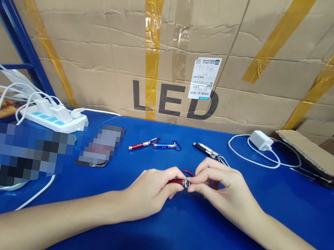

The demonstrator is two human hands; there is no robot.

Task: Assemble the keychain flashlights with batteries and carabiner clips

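At the left of the frame, a power strip sits at the back of the blue bench, perhaps to leave the front free for the hands. A red penlight and a blue penlight lie end to end past the middle, seemingly set aside within reach. Below them, the left hand has its grip closed around a red tube at the frame's centre, probably to steady it. The right hand has its grip pinched at the tube's silvery end, likely for fine control; the fingertips hide the detail. Behind it lies a black penlight, then a white charger at upper right.
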